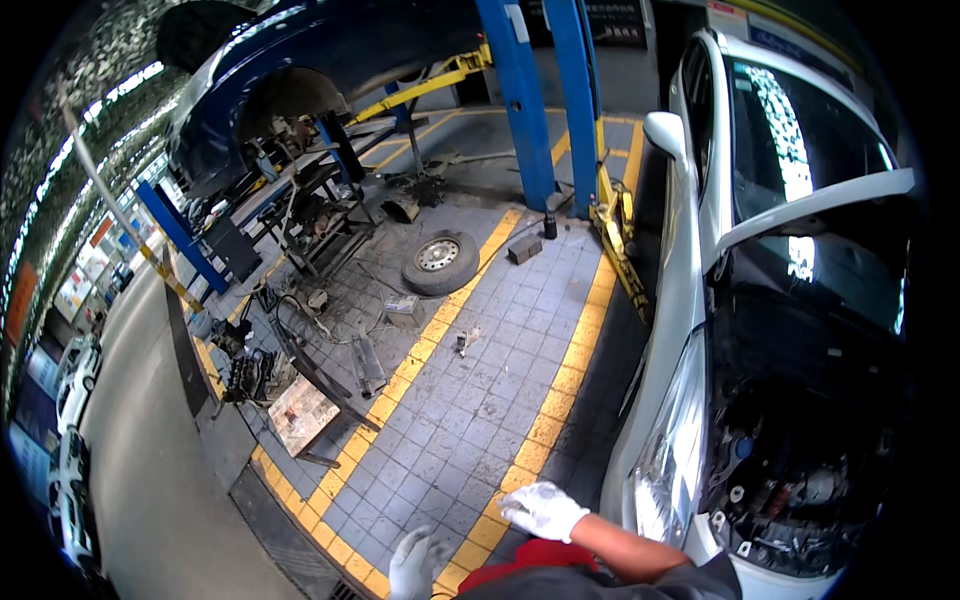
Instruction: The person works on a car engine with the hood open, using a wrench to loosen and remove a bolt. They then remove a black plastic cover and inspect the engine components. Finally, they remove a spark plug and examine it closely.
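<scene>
My right hand, in a white work glove, is held out in front of my body with its fingers loosely bent and nothing in them. Farther left, at the lower edge, my left hand wears a similar glove; its fingers are apart and slightly blurred, and no object shows in it. Both hands are above the tiled floor, touching nothing visible. Nearest to my right hand is the silver-white car, its hood raised over an exposed engine bay.
A dark car is raised beside blue lift posts with yellow arms. On the floor lie a wheel, a battery, a dark block and a small metal part. A worn stool stands left by scattered engine parts.
</scene>
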{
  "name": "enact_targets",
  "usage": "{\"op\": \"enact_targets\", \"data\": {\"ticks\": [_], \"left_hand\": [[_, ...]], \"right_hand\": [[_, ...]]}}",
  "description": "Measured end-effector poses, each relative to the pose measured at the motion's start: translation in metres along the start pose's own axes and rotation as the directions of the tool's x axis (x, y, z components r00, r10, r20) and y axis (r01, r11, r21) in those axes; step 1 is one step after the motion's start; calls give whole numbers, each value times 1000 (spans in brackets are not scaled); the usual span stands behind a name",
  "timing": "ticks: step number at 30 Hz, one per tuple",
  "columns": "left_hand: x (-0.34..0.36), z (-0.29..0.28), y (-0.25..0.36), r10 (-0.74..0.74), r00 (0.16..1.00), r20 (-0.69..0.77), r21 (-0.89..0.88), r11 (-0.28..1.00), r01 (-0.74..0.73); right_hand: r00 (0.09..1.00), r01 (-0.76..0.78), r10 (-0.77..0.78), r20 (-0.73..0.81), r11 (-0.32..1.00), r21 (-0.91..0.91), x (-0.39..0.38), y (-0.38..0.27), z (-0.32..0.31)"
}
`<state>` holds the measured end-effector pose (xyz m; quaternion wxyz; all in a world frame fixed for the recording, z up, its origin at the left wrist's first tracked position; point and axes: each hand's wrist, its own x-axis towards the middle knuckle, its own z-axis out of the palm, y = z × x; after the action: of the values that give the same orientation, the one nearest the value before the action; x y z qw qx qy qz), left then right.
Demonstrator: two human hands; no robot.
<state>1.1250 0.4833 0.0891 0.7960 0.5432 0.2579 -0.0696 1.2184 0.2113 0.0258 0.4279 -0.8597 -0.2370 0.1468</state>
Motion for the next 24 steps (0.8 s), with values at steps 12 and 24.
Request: {"op": "enact_targets", "data": {"ticks": [12, 24], "left_hand": [[285, 94, 45, 308, 950, -61, 584, 782, -216], [709, 496, 240, -37, 555, 831, 547, 229, -805]], "right_hand": [[974, -69, 26, -224, 980, -187, 252, 110, -198], [577, -479, 427, -696, 867, 134, 331, 273, -428]]}}
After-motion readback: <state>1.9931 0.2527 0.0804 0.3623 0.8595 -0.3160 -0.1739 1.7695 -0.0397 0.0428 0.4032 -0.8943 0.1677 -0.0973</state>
